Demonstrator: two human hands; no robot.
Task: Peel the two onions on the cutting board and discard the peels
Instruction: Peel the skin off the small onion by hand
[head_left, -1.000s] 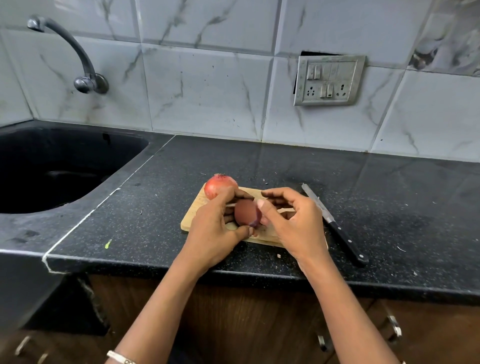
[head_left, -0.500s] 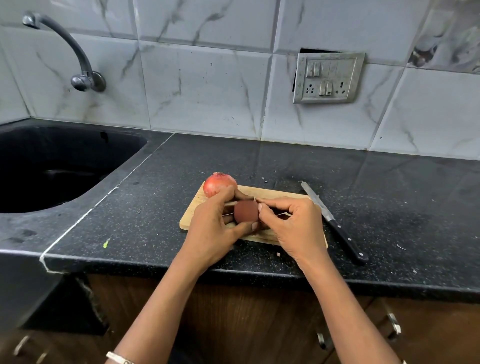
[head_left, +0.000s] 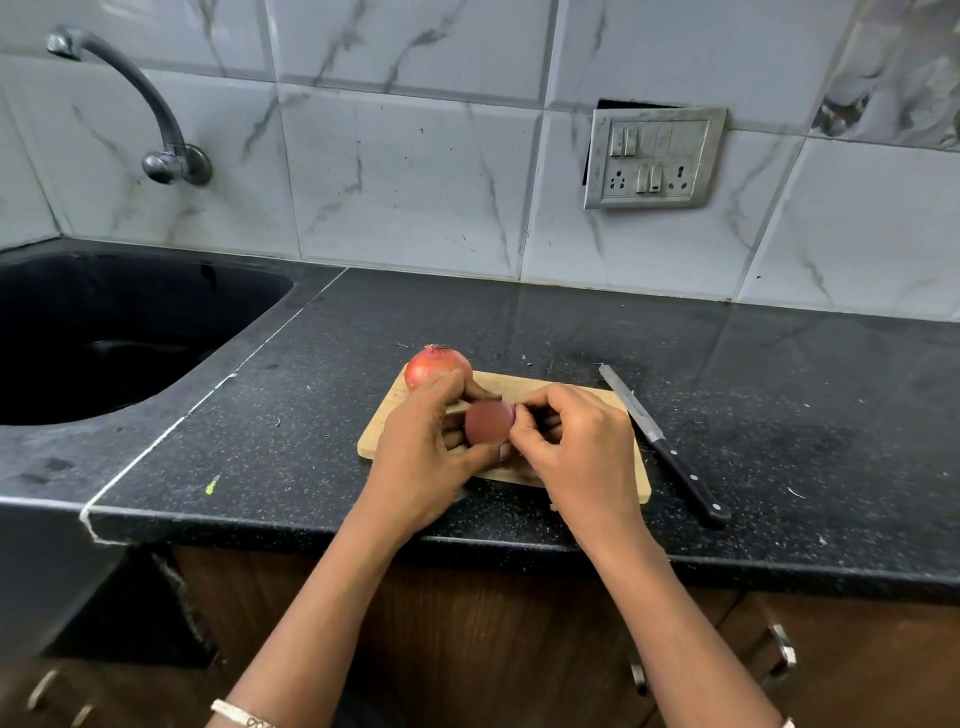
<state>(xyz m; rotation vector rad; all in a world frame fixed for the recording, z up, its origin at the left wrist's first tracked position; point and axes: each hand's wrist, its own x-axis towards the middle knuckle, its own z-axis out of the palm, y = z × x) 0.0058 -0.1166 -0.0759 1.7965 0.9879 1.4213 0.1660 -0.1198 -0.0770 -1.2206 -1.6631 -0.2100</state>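
The red onion (head_left: 486, 423) is gripped by the left hand (head_left: 418, 457), its skin pinched by the right hand (head_left: 577, 453) just beside it. The skin, judged papery and brittle, is best taken at a lifted edge.

Black-handled knife (head_left: 662, 441) flat on dark countertop (head_left: 779, 415), blade toward wall. Black sink (head_left: 104, 338) far left, tap (head_left: 140, 98) above. Switch panel (head_left: 654, 158) on marble tiles (head_left: 405, 171).

L hand (head_left: 421, 452) grips onion (head_left: 485, 422), R hand (head_left: 582, 447) pinches
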